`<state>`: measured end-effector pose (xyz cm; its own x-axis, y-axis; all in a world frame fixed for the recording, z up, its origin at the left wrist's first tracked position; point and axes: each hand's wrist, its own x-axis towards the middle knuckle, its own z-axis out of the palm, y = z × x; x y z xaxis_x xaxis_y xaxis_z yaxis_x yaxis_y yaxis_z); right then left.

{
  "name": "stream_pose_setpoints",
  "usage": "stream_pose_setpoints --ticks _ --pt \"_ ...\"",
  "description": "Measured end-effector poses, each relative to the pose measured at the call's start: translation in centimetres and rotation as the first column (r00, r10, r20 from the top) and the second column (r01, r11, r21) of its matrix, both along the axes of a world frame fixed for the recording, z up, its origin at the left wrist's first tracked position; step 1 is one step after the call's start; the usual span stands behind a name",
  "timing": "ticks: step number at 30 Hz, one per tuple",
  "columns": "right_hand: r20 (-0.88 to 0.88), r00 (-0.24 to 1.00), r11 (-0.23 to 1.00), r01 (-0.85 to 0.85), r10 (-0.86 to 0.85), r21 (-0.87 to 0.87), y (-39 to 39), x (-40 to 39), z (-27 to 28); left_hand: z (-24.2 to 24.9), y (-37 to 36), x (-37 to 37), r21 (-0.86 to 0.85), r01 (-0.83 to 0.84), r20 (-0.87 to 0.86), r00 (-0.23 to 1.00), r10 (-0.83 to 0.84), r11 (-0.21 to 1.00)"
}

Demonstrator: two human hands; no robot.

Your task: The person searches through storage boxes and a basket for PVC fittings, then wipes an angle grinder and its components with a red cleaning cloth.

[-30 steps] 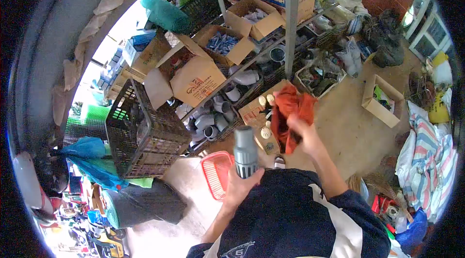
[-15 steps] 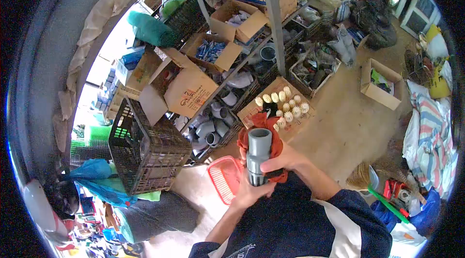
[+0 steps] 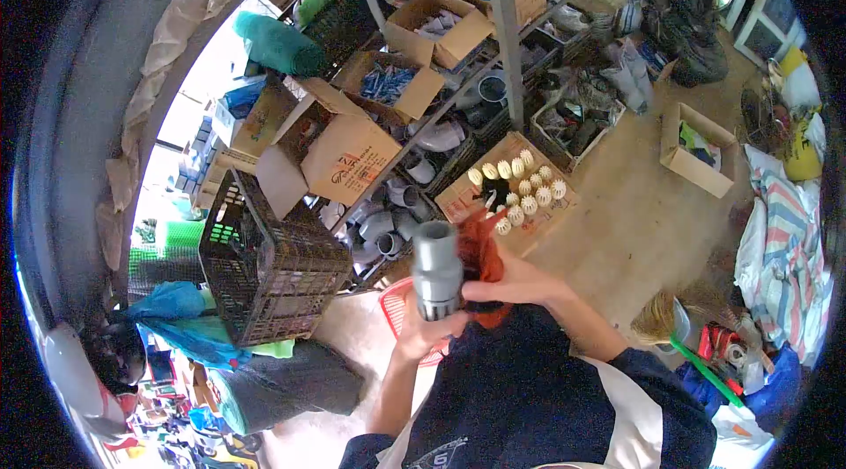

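Note:
A grey plastic pipe fitting (image 3: 437,268) stands upright in my left hand (image 3: 426,330), whose fingers are wrapped round its ribbed lower part. To its right, a red cloth (image 3: 480,258) is bunched in my right hand (image 3: 515,284). The thumb of my right hand points at the fitting's side; whether it touches is blurred. Beneath my left hand is a red plastic basket (image 3: 393,300), partly hidden. Beyond the hands, several cream ribbed pieces (image 3: 529,204) and a black item lie on a flat cardboard sheet (image 3: 460,198).
A black crate (image 3: 291,293) stands at the left, beside a shelf with open cardboard boxes (image 3: 352,161) and grey pipe fittings (image 3: 377,224). A metal post (image 3: 504,37) rises behind the cardboard. An open box (image 3: 696,171) and striped sacks (image 3: 780,249) are at the right.
My left hand and the fitting have moved left, away from the red cloth. My right hand stays near its place with the cloth, which now shows more fully.

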<state>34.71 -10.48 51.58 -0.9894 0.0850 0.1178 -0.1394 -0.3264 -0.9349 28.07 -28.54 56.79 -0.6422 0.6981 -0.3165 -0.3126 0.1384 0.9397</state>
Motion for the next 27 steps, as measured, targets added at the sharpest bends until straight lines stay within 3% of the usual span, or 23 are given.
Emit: stream_pose_setpoints --ticks 1,2,3,6,8,10,12,15,17,18,20,21,22,24,25,26,27 --pt "0.120 0.990 0.982 -0.045 0.069 -0.185 0.4 0.2 0.4 -0.9 -0.8 -0.1 0.058 -0.064 0.097 0.994 0.058 0.996" --pt "0.200 0.980 0.995 0.023 -0.002 -0.100 0.9 0.5 -1.0 -1.9 -1.7 -0.2 0.106 -0.127 0.196 0.975 0.105 0.986" --pt "0.274 0.958 0.996 0.089 -0.083 -0.008 1.7 0.9 -3.5 -2.7 -2.8 -0.4 0.126 -0.174 0.163 0.975 0.153 0.977" --pt "0.286 0.930 0.944 0.145 -0.232 0.296 4.2 2.7 -2.6 -3.8 -3.9 -0.2 0.282 -0.254 0.214 0.957 0.197 0.925" --pt "0.460 0.847 0.949 0.314 -0.265 -0.032 5.3 2.7 -4.2 -4.3 -4.4 0.4 0.304 -0.310 0.320 0.924 0.210 0.901" --pt "0.447 0.874 0.886 0.349 -0.190 -0.305 6.9 4.1 -6.6 -5.6 -5.0 1.0 0.295 -0.356 0.417 0.883 0.216 0.887" --pt "0.436 0.884 0.793 0.383 -0.165 -0.475 7.3 4.9 -7.4 -6.8 -5.5 1.5 0.272 -0.317 0.424 0.887 0.183 0.909" --pt "0.446 0.874 0.670 0.450 -0.193 -0.591 7.3 5.3 -6.3 -7.3 -4.5 2.1 0.227 -0.285 0.394 0.901 0.180 0.931" --pt "0.504 0.838 0.739 0.472 -0.208 -0.481 6.7 5.7 -4.2 -7.4 -3.9 2.2 0.211 -0.211 0.382 0.916 0.118 0.954" --pt "0.425 0.877 0.819 0.405 -0.223 -0.407 5.9 5.7 -3.2 -7.3 -3.5 2.1 0.237 -0.181 0.381 0.921 0.080 0.955" --pt "0.252 0.935 0.925 0.306 -0.248 -0.226 4.3 5.8 -1.3 -5.7 -2.3 1.3 0.099 -0.081 0.327 0.944 0.045 0.992" --pt "0.144 0.982 0.987 0.110 -0.126 0.117 4.1 5.7 -1.1 -4.8 -1.6 0.9 0.023 -0.036 0.306 0.952 0.028 0.999" --pt "0.018 1.000 0.893 -0.006 -0.003 0.450 3.9 5.3 0.0 -4.0 -0.9 0.2 -0.084 0.117 0.217 0.971 -0.096 0.990" --pt "-0.222 0.922 0.660 -0.046 0.317 0.750 2.8 2.1 3.6 -2.6 -0.4 -1.1 -0.331 0.378 0.089 0.925 -0.370 0.864" --pt "-0.252 0.914 0.571 0.028 0.317 0.821 2.1 1.5 6.1 -2.2 -0.3 0.1 0.051 0.129 0.352 0.926 -0.138 0.990" --pt "-0.206 0.928 0.394 0.072 0.310 0.916 1.2 1.2 7.4 -2.2 0.2 0.8 0.258 -0.018 0.522 0.844 -0.124 0.966" --pt "-0.275 0.919 0.318 0.180 0.282 0.931 0.7 1.0 6.7 -2.0 0.4 0.6 0.325 0.036 0.564 0.795 -0.224 0.945"
